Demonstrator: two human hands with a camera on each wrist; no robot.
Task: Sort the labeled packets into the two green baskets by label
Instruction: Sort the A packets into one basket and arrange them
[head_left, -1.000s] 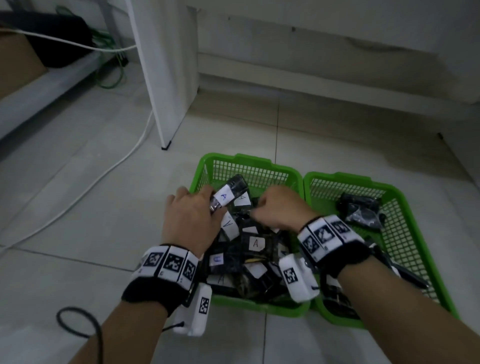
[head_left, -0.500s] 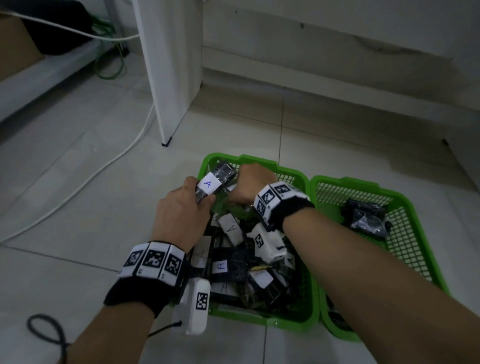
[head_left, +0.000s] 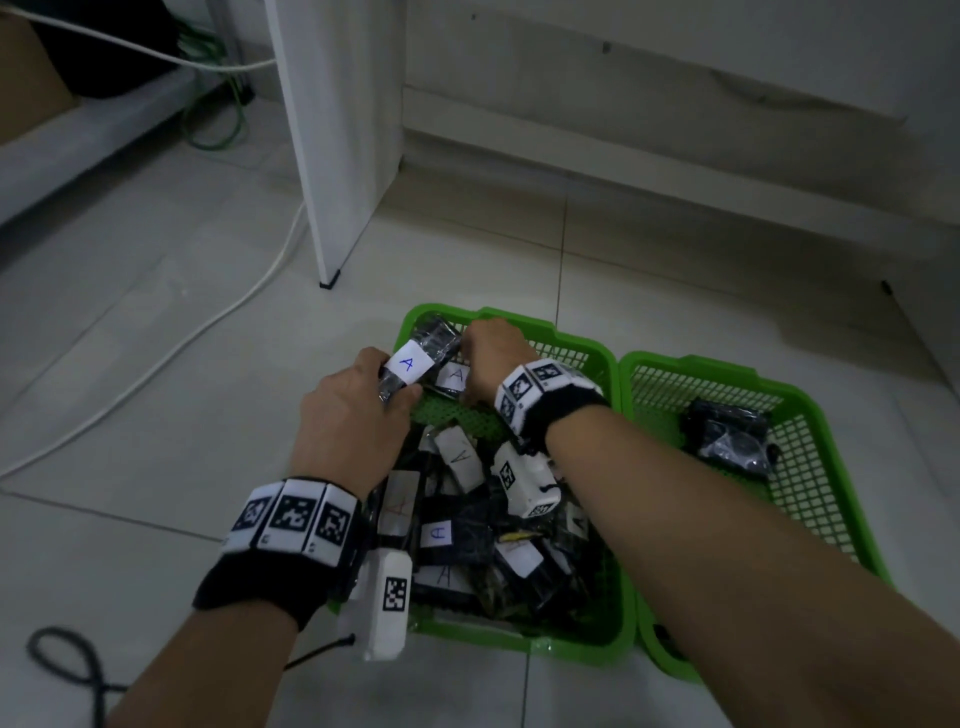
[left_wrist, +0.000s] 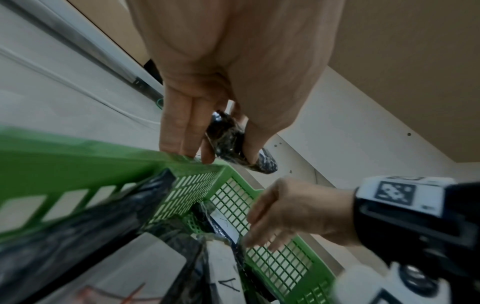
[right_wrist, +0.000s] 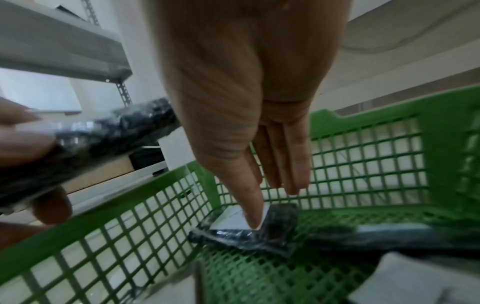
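Two green baskets stand side by side on the tiled floor. The left basket (head_left: 519, 318) holds several dark packets with white "A" labels. The right basket (head_left: 727, 371) holds a dark packet (head_left: 730, 436). My left hand (head_left: 387, 379) pinches an "A"-labelled packet (head_left: 415, 361) between thumb and fingers above the left basket's far left corner; the same packet (left_wrist: 231, 139) shows in the left wrist view. My right hand (head_left: 483, 353) reaches into the far end of the left basket with straight fingers. Its fingertip (right_wrist: 253, 218) presses on the white label of a packet (right_wrist: 275, 232) lying on the mesh floor.
A white panel (head_left: 337, 156) stands on the floor just beyond the baskets, with a wall behind. A white cable (head_left: 208, 332) runs across the tiles at left, and a black cable (head_left: 67, 670) loops at the near left. Green cable coils lie by the far left shelf.
My right hand has moved from the middle of the left basket to its far end and now touches a packet there. My left hand has shifted slightly farther with its packet.
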